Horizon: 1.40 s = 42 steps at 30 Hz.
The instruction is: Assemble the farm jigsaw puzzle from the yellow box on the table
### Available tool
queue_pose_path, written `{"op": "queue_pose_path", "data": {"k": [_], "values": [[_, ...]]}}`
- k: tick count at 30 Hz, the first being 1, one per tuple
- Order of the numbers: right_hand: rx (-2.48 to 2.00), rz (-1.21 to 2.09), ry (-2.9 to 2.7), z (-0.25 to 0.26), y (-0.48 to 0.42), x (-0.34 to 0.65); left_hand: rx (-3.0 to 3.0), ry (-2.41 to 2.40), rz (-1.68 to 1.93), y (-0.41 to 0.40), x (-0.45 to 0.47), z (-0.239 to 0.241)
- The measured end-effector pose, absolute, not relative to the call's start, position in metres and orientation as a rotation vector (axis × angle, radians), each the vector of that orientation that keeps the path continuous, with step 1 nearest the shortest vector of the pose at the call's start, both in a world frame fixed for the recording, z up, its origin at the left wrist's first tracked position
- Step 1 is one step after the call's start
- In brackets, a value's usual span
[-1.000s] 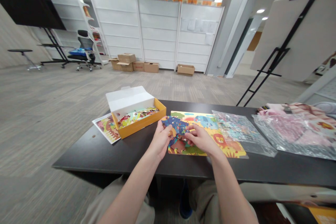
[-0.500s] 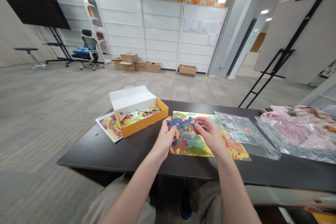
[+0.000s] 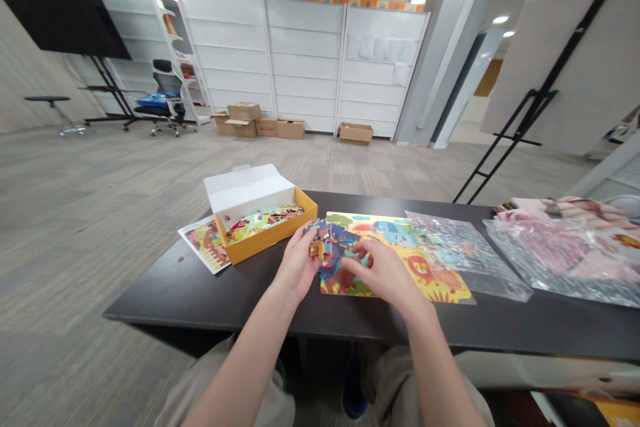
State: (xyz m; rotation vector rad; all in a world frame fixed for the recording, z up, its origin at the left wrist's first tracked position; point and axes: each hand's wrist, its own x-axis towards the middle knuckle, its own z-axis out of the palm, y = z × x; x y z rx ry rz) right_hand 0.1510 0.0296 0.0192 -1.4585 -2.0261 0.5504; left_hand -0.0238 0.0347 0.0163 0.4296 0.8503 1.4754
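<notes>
My left hand (image 3: 296, 261) is closed round several jigsaw puzzle pieces (image 3: 320, 248), dark blue and orange, held up near the left edge of a colourful puzzle board (image 3: 393, 233). More dark blue pieces (image 3: 343, 237) are beside it, over the board; whether they are held or lie there I cannot tell. Close by on the right, my right hand (image 3: 383, 272) is over the board with thumb and forefinger apart, and no piece shows between them. Animal pictures on the board include a blue elephant and an orange lion. My right hand covers part of its middle.
Left of the board stands an open yellow box (image 3: 270, 235) with puzzle pieces inside, partly over a printed picture sheet (image 3: 204, 247). A clear bag of small pieces (image 3: 460, 247) overlaps the board's right side. Further right lies a plastic-wrapped pink cloth (image 3: 565, 247) on the black table (image 3: 200, 307).
My right hand has moved left and lower, and its fingers have opened away from the blue pieces. My left hand has shifted a little left, turning the pieces more upright.
</notes>
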Motion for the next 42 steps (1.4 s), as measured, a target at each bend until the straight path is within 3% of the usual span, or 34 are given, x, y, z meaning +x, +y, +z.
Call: {"op": "queue_pose_path", "data": {"k": [5,13,28,35,42], "values": [[-1.653,0.441,-2.300,0.021,0.015,0.149,0.307,0.771,1.446,0.038,-0.036,0.021],[-1.618,0.563,-2.270,0.019,0.015,0.144,0.324,0.810,1.428,0.037,-0.025,0.013],[-1.159,1.099,-1.556,0.014,0.041,0.162,0.426,0.793,1.369,0.035,-0.021,0.006],[-1.160,0.929,-1.682,0.010,0.041,0.126,0.437,0.666,1.303,0.029,-0.015,0.009],[-1.157,0.704,-1.700,0.015,0.038,0.129,0.313,0.709,1.467,0.034,-0.030,0.019]]}}
